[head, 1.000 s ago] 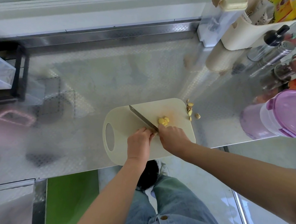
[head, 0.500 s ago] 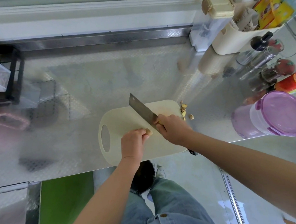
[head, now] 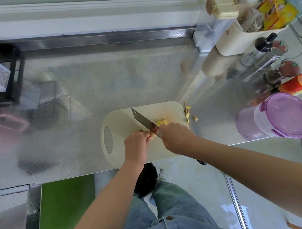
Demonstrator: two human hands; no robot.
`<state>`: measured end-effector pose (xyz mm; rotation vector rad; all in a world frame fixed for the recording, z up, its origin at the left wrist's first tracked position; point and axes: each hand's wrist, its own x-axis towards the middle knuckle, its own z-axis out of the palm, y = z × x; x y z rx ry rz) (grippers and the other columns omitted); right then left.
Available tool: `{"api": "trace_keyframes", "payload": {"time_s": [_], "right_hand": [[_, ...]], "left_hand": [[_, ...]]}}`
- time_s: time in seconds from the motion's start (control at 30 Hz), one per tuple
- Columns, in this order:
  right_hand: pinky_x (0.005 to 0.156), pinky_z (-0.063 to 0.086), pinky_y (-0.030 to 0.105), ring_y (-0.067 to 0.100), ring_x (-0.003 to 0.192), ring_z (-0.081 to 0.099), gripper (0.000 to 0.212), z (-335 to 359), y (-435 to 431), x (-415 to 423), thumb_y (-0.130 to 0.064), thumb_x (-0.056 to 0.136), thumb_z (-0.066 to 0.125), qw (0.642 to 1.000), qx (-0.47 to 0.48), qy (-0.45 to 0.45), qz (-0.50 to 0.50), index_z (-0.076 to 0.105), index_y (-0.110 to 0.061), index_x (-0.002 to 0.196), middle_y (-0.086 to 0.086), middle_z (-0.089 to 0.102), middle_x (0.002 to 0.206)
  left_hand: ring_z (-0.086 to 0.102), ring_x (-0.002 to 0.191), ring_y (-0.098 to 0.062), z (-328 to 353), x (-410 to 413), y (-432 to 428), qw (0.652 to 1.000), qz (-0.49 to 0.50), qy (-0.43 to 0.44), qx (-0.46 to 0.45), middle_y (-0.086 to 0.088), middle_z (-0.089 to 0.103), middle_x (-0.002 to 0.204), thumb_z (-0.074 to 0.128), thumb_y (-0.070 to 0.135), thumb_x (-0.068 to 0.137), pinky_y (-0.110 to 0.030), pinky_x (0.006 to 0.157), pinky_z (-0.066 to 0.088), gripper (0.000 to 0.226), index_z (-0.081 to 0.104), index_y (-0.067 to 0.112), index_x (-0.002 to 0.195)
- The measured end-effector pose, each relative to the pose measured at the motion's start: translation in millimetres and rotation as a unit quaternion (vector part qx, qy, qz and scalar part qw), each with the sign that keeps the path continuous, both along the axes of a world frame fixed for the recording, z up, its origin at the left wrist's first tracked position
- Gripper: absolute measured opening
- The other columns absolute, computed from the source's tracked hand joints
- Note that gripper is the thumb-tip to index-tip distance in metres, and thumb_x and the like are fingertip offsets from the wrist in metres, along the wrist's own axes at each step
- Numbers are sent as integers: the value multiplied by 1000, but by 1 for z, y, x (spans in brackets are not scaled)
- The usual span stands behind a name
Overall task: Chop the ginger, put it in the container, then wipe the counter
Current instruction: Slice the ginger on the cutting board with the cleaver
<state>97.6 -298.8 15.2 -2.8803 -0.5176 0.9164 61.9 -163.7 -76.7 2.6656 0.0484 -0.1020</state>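
A cream cutting board point(head: 123, 120) lies at the counter's front edge. My right hand point(head: 176, 137) grips the handle of a cleaver point(head: 143, 122), whose blade rests edge-down on the board. With curled fingers my left hand point(head: 136, 144) pins a small piece of ginger point(head: 152, 134) against the blade's left side. Yellow ginger slices point(head: 161, 122) lie just right of the blade. Ginger peel scraps point(head: 187, 111) sit at the board's right edge and on the counter. A container with a purple lid point(head: 283, 115) stands at the right.
The steel counter point(head: 94, 85) stretches left and back. Spice bottles point(head: 264, 57), a red tin point(head: 294, 83), a cream utensil holder point(head: 238, 42) and a clear box point(head: 207, 32) crowd the back right. A black rack point(head: 10, 74) stands at the left.
The cleaver was lifted half a second ago and has come back down onto the ginger. My left hand stayed on the piece. The view shifted slightly.
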Motion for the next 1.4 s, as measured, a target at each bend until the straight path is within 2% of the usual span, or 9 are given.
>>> {"api": "trace_keyframes", "payload": {"time_s": [0.13, 0.23, 0.43, 0.6, 0.7, 0.83, 0.97, 1.23, 1.4], "right_hand": [[66, 36, 32, 23, 78, 44, 26, -9, 6, 0, -5, 91, 39, 1000, -5, -2, -7, 51, -9, 113, 10, 56, 100], [66, 36, 33, 26, 84, 52, 28, -18, 7, -1, -5, 92, 38, 1000, 0, -1, -6, 49, -9, 117, 10, 57, 102], [63, 35, 32, 22, 75, 45, 20, -29, 9, 3, -9, 94, 37, 1000, 24, -4, -19, 49, -9, 110, 10, 56, 99], [65, 35, 32, 31, 90, 58, 20, -32, 15, 6, -6, 93, 38, 999, 38, -12, -16, 51, -7, 108, 12, 59, 102], [67, 35, 31, 31, 98, 56, 20, -32, 16, 9, -7, 94, 39, 999, 44, -24, -9, 52, -7, 110, 12, 57, 105], [65, 33, 32, 31, 93, 57, 22, -28, 7, 3, -8, 94, 38, 999, 33, -35, 15, 49, -8, 113, 12, 57, 102], [63, 31, 32, 24, 72, 44, 23, -28, -10, -9, -11, 95, 37, 999, 6, -28, 23, 45, -9, 117, 7, 51, 89], [58, 33, 32, 23, 69, 47, 27, -45, -12, -14, -16, 99, 37, 999, 12, -35, 19, 41, -8, 124, 2, 44, 78], [61, 31, 32, 34, 84, 59, 26, -57, 8, 2, -5, 93, 38, 998, 35, -36, 22, 43, -6, 118, 14, 61, 97]], "left_hand": [[55, 55, -26, 3, 2, -3, 999, -37, 9, 34, -6, 60, 65, 73, 17, 81, -27, 49, 29, 5, 73, 14, 77], [48, 38, -23, 2, 2, -3, 999, -38, -4, 31, -2, 53, 50, 87, 9, 61, -18, 42, 23, 20, 69, 16, 59], [49, 39, -22, -3, 3, -2, 999, -36, -5, 25, 0, 53, 50, 89, 9, 57, -19, 40, 23, 24, 66, 16, 57], [51, 42, -24, -6, 4, -3, 999, -28, -8, 13, -2, 54, 52, 86, 8, 62, -20, 42, 24, 21, 67, 14, 59], [56, 55, -30, -3, 5, -3, 1000, -18, -2, 1, -7, 60, 63, 75, 11, 78, -26, 48, 29, 8, 72, 13, 71], [59, 75, -29, -4, 6, 0, 1000, -20, 17, 1, -9, 67, 82, 60, 23, 92, -31, 58, 35, 16, 74, 14, 91], [59, 70, -28, -4, 5, 2, 1000, -23, 15, -11, -8, 67, 79, 64, 20, 89, -34, 57, 42, 13, 74, 12, 86], [54, 51, -24, -11, 4, 2, 999, -32, -20, -5, -3, 60, 61, 80, 11, 73, -26, 43, 36, 9, 71, 13, 70], [53, 48, -24, -14, 4, 1, 999, -32, -36, -25, -2, 58, 57, 82, 11, 71, -25, 40, 37, 12, 71, 13, 67]]}}
